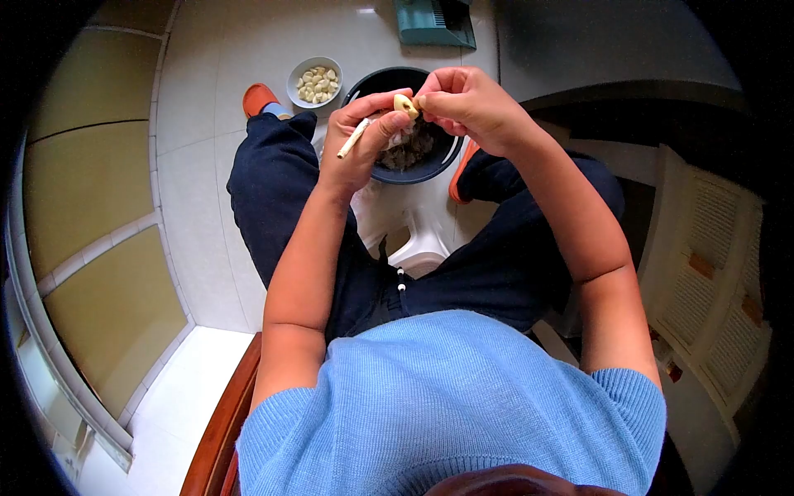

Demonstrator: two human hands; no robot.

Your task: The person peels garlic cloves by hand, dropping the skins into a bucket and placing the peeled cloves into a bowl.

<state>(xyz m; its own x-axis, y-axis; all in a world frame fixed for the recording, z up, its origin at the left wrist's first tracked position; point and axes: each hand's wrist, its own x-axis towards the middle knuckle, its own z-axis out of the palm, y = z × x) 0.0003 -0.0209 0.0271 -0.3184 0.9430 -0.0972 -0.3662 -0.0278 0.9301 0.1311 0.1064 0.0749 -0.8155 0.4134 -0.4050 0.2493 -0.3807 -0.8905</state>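
A pale garlic clove [404,105] with a dark spot is pinched between the thumb and fingers of my left hand [364,136]. A thin whitish stick, perhaps a garlic stalk [353,139], pokes out from the same hand. My right hand [471,106] is closed in a pinch against the clove's right end; its fingertips hide what they grip there. Both hands are over a dark bucket [438,169], which holds a heap of papery skins [407,155]. Left of the bucket, a white bowl [293,89] contains several peeled garlic cloves [318,84].
Beyond the bucket a teal dustpan [434,33] lies on the tiled floor [240,50]. My legs in dark trousers [277,178] flank the bucket, with an orange shoe [257,98] near the bowl. A white plastic stool [422,244] stands between my knees. Cabinets [95,174] line the left.
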